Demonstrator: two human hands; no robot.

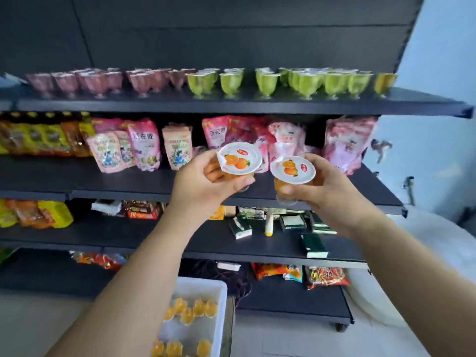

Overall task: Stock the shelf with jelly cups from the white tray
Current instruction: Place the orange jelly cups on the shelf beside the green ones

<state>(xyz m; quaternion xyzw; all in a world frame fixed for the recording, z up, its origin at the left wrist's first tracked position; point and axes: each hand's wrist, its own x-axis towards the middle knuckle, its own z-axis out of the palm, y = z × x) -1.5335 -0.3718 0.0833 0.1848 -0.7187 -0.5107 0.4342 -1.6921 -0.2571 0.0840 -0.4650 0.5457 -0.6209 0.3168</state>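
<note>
Jelly cups, orange: two are held up in front of the dark shelf unit, about level with its second shelf. Left hand (206,180) grips the left jelly cup (240,158), fingers wrapped round the far side of the cup body, thumb pressed on the near side just under the lid rim; the lid, white with printed orange fruit, tilts toward the viewer. Right hand (322,185) grips the right jelly cup (292,169) the same way, thumb across the orange body, lid tilted up. The two lids sit just beside each other, with a narrow gap between them. Top shelf (257,105) carries a row of footed jelly cups: pink cups (87,82) on the left, green cups (296,82) from the middle to the right, one yellow cup (385,83) at the far right end. Second shelf holds pink snack bags (144,148) behind the hands. Third shelf holds dark green boxes (313,244), some lying flat. White tray (221,313) sits low, below the left forearm, with more orange jelly cups (190,311) loose inside it. A pale wall (438,73) shows to the right of the shelf unit. Picture is slightly motion-blurred along the top row.
</note>
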